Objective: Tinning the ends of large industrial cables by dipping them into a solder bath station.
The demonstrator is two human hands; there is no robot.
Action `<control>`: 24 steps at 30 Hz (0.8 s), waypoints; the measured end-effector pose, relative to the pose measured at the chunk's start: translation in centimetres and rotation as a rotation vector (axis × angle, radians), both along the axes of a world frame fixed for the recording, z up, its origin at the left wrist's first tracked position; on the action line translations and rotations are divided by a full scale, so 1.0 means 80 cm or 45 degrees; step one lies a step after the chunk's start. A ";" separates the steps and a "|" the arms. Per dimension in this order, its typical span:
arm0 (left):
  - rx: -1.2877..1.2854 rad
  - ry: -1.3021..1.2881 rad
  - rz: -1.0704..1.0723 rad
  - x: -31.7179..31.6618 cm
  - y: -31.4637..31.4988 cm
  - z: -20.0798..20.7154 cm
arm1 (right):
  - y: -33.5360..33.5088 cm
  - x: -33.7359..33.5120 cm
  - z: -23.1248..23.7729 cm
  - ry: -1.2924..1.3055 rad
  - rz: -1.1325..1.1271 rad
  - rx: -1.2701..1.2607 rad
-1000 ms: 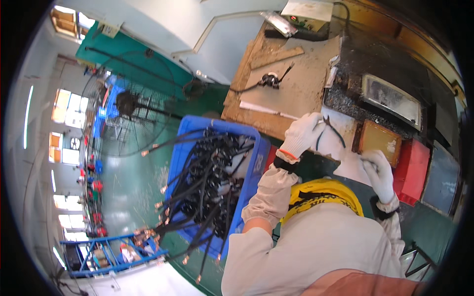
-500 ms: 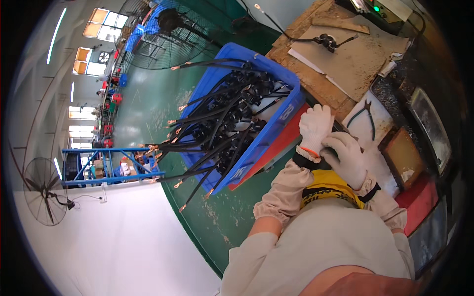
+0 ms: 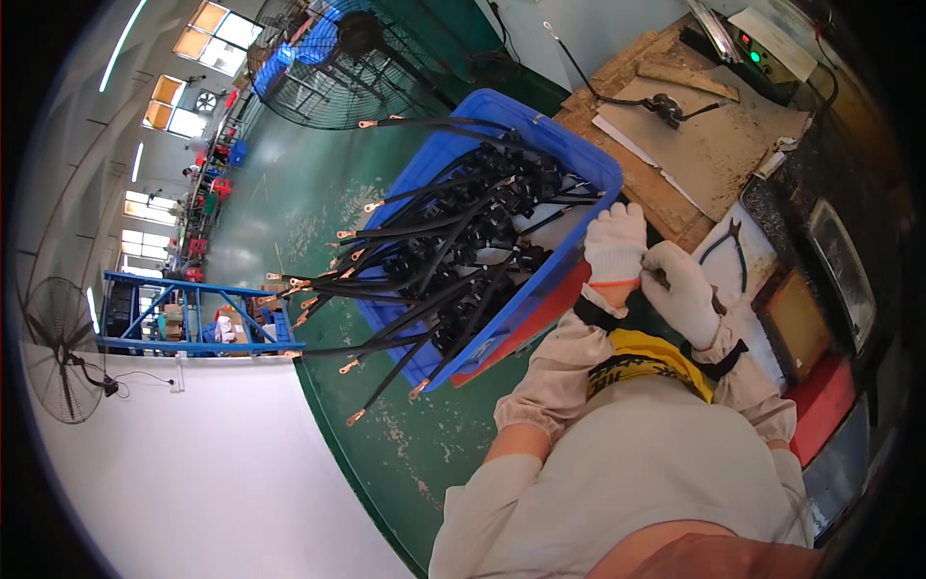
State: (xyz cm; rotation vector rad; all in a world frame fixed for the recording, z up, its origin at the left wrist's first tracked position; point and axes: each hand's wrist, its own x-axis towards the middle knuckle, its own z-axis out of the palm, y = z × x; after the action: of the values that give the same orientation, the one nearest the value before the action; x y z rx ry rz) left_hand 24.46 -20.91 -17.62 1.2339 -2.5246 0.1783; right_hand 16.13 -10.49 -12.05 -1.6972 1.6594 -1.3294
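Left hand [image 3: 615, 239] is knit-gloved; right hand [image 3: 683, 291] — rounded, gloved — curls beside.

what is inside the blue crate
The blue crate holds a heap of black cables with dark fittings; many copper-coloured ends stick out past its left rim. Whatever lies beneath is covered.

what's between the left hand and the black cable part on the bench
In the head view, from the left hand: wooden board, a thin white strip, then the brown cardboard sheet bearing the black cable part.
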 end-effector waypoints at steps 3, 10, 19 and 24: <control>0.028 0.008 0.013 0.008 -0.010 0.015 | 0.005 0.023 -0.001 -0.003 0.167 -0.102; 0.052 -0.067 0.076 0.021 -0.022 -0.002 | -0.021 0.035 -0.010 -0.055 -0.017 -0.023; 0.050 0.074 0.121 0.030 -0.024 0.002 | -0.018 0.046 0.004 0.110 0.187 -0.079; -0.151 -0.056 0.200 0.024 -0.013 -0.039 | -0.039 0.032 -0.008 0.055 -0.038 -0.036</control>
State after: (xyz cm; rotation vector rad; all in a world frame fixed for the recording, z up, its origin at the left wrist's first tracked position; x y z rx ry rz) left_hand 26.40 -21.96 -20.77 1.3940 -2.4141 0.3904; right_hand 18.71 -13.61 -12.70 -1.7355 1.7036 -1.3447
